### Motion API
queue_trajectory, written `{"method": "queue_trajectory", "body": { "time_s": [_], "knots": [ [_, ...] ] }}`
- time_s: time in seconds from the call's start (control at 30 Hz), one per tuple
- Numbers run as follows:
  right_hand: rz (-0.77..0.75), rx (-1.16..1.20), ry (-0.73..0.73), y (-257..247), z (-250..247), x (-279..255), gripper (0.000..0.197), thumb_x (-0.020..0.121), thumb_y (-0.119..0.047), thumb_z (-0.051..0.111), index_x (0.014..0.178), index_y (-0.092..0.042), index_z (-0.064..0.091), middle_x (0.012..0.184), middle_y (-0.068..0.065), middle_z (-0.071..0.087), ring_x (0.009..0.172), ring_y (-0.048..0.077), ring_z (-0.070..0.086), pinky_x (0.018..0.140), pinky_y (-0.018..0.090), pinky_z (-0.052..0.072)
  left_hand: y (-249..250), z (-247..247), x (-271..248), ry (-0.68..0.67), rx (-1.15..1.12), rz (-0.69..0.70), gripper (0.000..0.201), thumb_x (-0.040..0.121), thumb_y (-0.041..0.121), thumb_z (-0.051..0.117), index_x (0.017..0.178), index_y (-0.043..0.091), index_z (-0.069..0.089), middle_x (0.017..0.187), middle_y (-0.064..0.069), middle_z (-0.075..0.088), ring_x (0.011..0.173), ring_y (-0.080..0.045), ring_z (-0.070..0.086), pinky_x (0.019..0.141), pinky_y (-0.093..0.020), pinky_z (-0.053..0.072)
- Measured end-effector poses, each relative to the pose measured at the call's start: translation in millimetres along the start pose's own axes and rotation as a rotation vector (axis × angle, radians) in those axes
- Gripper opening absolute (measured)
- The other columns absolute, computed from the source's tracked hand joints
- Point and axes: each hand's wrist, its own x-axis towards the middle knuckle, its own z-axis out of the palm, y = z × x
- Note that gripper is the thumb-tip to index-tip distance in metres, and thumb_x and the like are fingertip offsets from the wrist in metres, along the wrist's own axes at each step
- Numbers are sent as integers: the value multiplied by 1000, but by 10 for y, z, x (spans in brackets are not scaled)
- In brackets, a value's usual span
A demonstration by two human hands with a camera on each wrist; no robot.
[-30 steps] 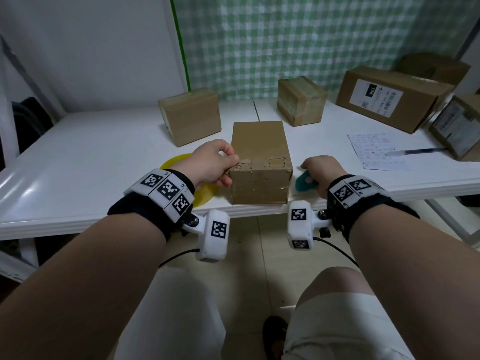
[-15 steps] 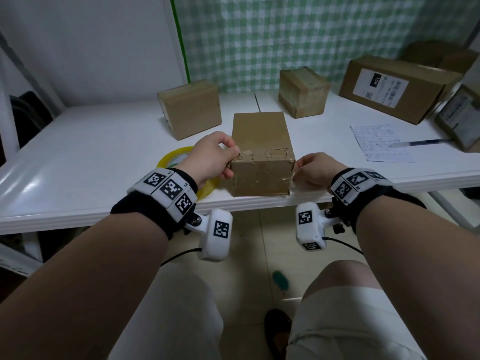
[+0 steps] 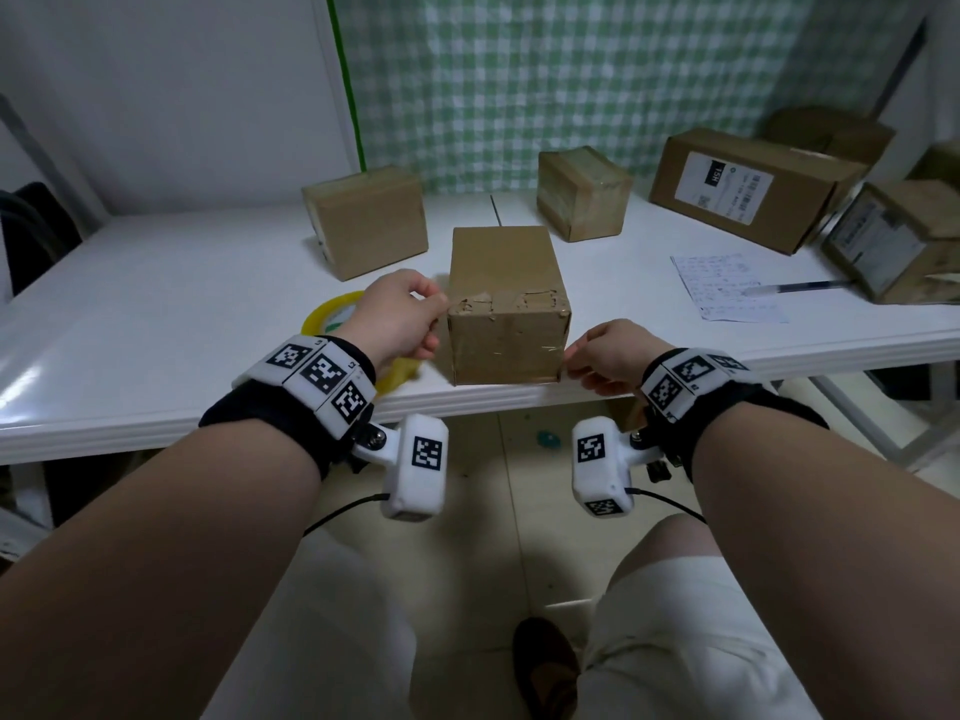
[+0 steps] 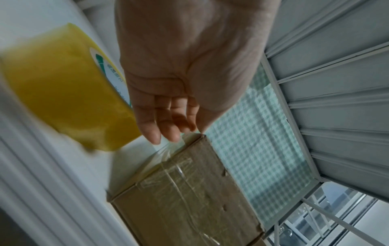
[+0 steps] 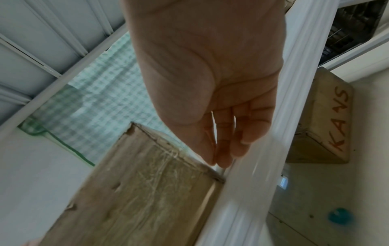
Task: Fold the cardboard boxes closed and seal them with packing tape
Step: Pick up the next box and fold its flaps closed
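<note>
A closed cardboard box (image 3: pixel 506 309) stands at the near edge of the white desk (image 3: pixel 156 304), at the centre of the head view, its front face and top front edge covered with clear tape. The left hand (image 3: pixel 400 317) is at the box's upper left corner, its fingers bent toward that corner; in the left wrist view the fingertips (image 4: pixel 166 133) sit at a clear strip of tape (image 4: pixel 166 153) that runs from the corner down the side, but whether they pinch it I cannot tell. The right hand (image 3: pixel 605 356) is at the box's lower right edge, just above the desk edge, with fingers together and only lightly bent, holding nothing that shows (the right wrist view has the fingertips (image 5: pixel 223 156) right beside the box corner).

A yellow tape roll (image 3: pixel 337 324) lies flat on the desk left of the box, partly hidden behind the left hand. A teal object (image 3: pixel 546 439) lies on the floor below the desk, low in the centre of the head view.

Toward the upper part of the head view, 2 small closed boxes stand behind the main one, one at the left (image 3: pixel 366 220) and one at the right (image 3: pixel 582 192). At the upper right lies a long labelled box (image 3: pixel 748 187), and below it a written sheet (image 3: pixel 727 288) with a pen (image 3: pixel 795 287).
</note>
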Motion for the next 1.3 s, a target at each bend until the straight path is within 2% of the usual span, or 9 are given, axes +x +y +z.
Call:
{"method": "queue_trajectory", "body": {
  "time_s": [0.13, 0.3, 0.43, 0.57, 0.67, 0.87, 1.03, 1.17, 1.3],
  "knots": [
    [14, -44, -1, -21, 0, -82, 17, 91, -7, 58, 102, 2, 67, 96, 14, 68, 71, 18, 58, 65, 25, 50, -30, -75, -43, 48, 21, -14, 8, 94, 12, 49, 89, 12, 55, 68, -5, 52, 55, -16, 50, 53, -26, 49],
    [47, -50, -12, -58, 11, -170, 23, 92, -9, 58, 108, 5, 66, 95, 14, 67, 65, 17, 56, 69, 28, 50, -83, -156, -130, 26, 63, -48, 12, 92, 12, 53, 82, 13, 58, 70, -4, 53, 58, -15, 51, 51, -25, 48],
    [49, -58, -19, -59, 23, -232, 23, 91, -9, 60, 107, 6, 66, 94, 14, 66, 66, 17, 56, 77, 31, 50, -111, -180, -180, 43, 112, -84, 16, 91, 15, 54, 76, 18, 54, 74, -4, 53, 63, -18, 54, 54, -28, 49],
    [41, -65, -18, -75, 23, -316, 24, 91, -9, 59, 109, 6, 65, 92, 12, 66, 63, 15, 55, 65, 26, 48, -83, -197, -245, 6, 108, -144, 4, 93, 14, 53, 96, 13, 55, 80, -7, 54, 64, -20, 56, 55, -29, 51],
    [29, -76, -19, -124, 41, -373, 24, 91, -9, 59, 110, 6, 65, 93, 12, 66, 64, 15, 55, 66, 26, 48, -73, -218, -286, -25, 81, -196, 9, 95, 12, 52, 103, 14, 51, 85, -8, 51, 61, -22, 55, 64, -36, 54],
    [10, -84, -19, -230, 83, -405, 20, 90, -9, 60, 104, 4, 67, 90, 12, 67, 67, 18, 56, 64, 25, 47, -63, -248, -313, -67, 101, -268, 23, 96, 15, 52, 75, 22, 46, 78, -3, 46, 66, -23, 54, 86, -38, 52],
    [34, -117, -100, -295, 132, -368, 12, 88, -8, 62, 92, 2, 69, 83, 12, 68, 62, 17, 58, 60, 24, 49, -59, -245, -249, -73, 115, -278, 21, 95, 17, 53, 76, 20, 47, 81, -2, 44, 74, -26, 54, 82, -36, 53],
    [93, -148, -203, -372, 166, -294, 14, 91, -13, 60, 83, -3, 67, 79, 7, 68, 67, 18, 61, 61, 22, 49, -45, -286, -196, -72, 106, -318, 4, 95, 20, 53, 96, 16, 54, 91, -3, 47, 70, -26, 60, 75, -36, 55],
    [84, -237, -252, -438, 173, -244, 20, 86, -23, 64, 95, -6, 70, 101, 10, 71, 92, 23, 65, 92, 35, 49, -44, -326, -106, -85, 74, -364, 43, 95, 22, 54, 135, 11, 42, 136, -12, 44, 70, -26, 66, 71, -38, 58]
  ]
}}
